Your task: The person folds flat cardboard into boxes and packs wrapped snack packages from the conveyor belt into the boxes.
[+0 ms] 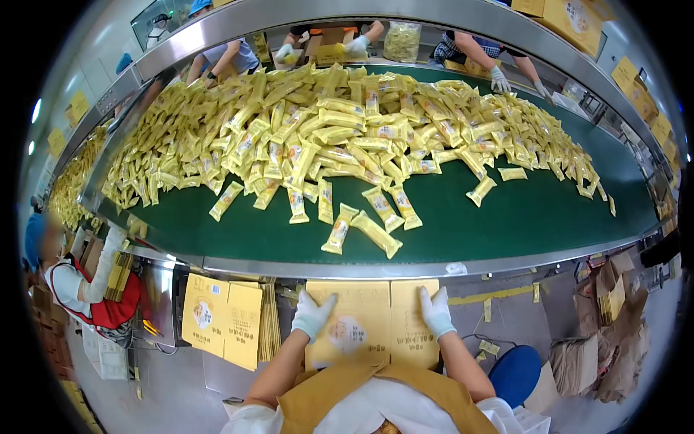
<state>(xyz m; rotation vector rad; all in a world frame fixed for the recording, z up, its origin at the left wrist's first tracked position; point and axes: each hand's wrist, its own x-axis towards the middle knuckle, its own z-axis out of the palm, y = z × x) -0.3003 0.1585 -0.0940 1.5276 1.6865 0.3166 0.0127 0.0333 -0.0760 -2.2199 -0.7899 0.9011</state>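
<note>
A flat yellow cardboard box [354,325] with printed text and a round picture is held in front of my body, below the belt's near edge. My left hand [314,315], in a white glove, grips its left side with the thumb on top. On the right side my right hand [437,312], also gloved, holds the same cardboard, thumb over its face. Beyond it, a big heap of yellow wrapped packets [347,130] lies on the green belt [448,231]. Several loose packets [374,233] lie nearer the metal edge.
Stacked flat cardboard [223,318] stands to the left. A blue round stool [515,376] and brown paper [622,347] are at right. A person in a red apron [116,296] stands far left; gloved co-workers' hands [500,79] are across the belt.
</note>
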